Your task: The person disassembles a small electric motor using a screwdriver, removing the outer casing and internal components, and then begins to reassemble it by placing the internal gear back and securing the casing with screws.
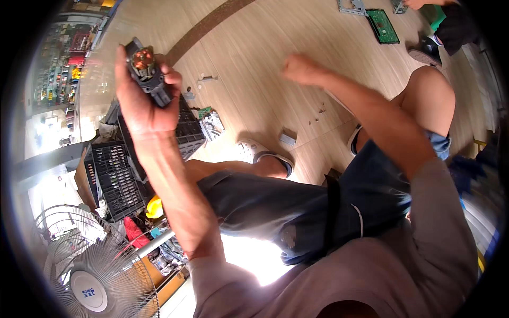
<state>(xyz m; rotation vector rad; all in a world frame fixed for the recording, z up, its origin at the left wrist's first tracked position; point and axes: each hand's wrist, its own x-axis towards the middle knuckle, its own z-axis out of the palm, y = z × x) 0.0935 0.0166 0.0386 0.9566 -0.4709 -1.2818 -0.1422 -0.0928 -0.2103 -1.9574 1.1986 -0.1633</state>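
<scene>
My left hand (147, 114) is raised on the left side of the head view, fingers wrapped round an electric motor (144, 62). The motor has a dark grey housing, and reddish copper windings show at its upper end. Over the floor, right of centre, hovers my right hand (303, 70), curled into a fist. Whatever lies inside that fist, if anything, is hidden. Below it on the wood-look floor are a few small dark bits (316, 117) and a small grey metal block (288, 137).
Black plastic crates (114, 177) stand left of my legs, beside a wire-caged fan (89, 291). A green circuit board (383, 26) and a metal bracket (351, 5) lie at the far right, near another person's hand (419, 2). A smaller board (212, 125) lies beside the crates.
</scene>
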